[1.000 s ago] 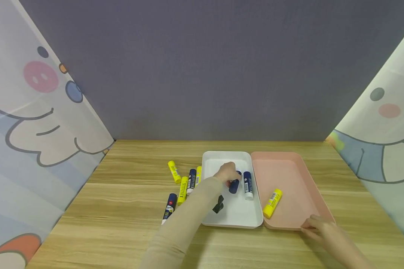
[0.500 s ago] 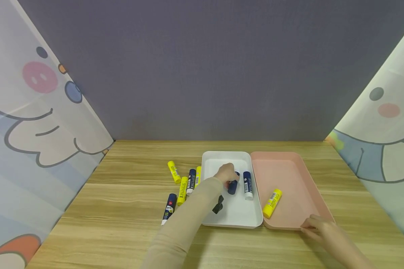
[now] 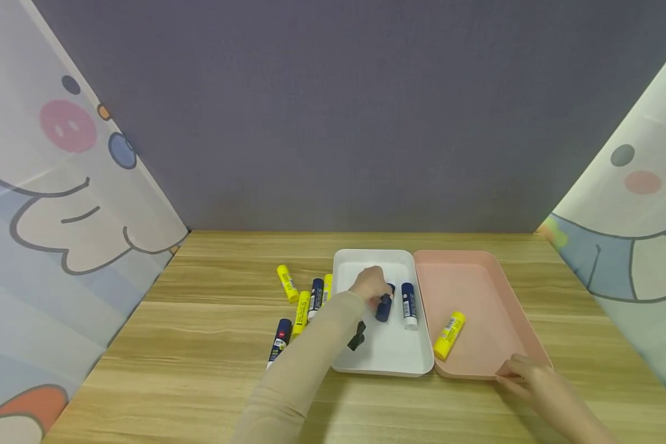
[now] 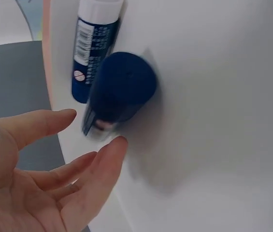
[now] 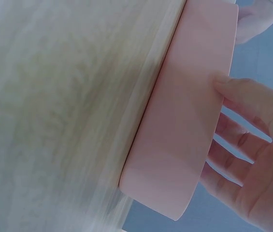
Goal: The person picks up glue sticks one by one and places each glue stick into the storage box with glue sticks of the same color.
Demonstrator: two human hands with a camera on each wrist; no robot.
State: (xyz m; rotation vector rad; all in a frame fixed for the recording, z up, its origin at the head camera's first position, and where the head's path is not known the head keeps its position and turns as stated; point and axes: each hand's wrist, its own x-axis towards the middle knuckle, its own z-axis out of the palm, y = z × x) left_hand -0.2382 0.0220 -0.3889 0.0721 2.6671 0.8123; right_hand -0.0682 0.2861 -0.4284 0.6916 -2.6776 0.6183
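Observation:
In the head view my left hand (image 3: 370,285) is over the white tray (image 3: 345,259), right beside a dark blue glue stick (image 3: 385,307). The left wrist view shows thumb and fingers spread apart around the lower end of this glue stick (image 4: 122,82), which is tilted and slightly blurred. Another blue glue stick with a white end (image 3: 409,305) lies along the tray's right side. My right hand (image 3: 524,381) grips the near rim of the pink tray (image 3: 488,283); the right wrist view has the thumb outside its wall (image 5: 184,106) and the fingers inside.
A yellow glue stick (image 3: 449,335) lies in the pink tray. Left of the white tray, several yellow and blue glue sticks lie on the wooden table (image 3: 189,345), some partly behind my left sleeve (image 3: 305,370). A grey panel (image 3: 361,123) stands behind.
My left hand has drawn slightly left and its fingers have loosened from the blue glue stick, which has shifted a little left within the white tray. The right hand stays on the pink tray.

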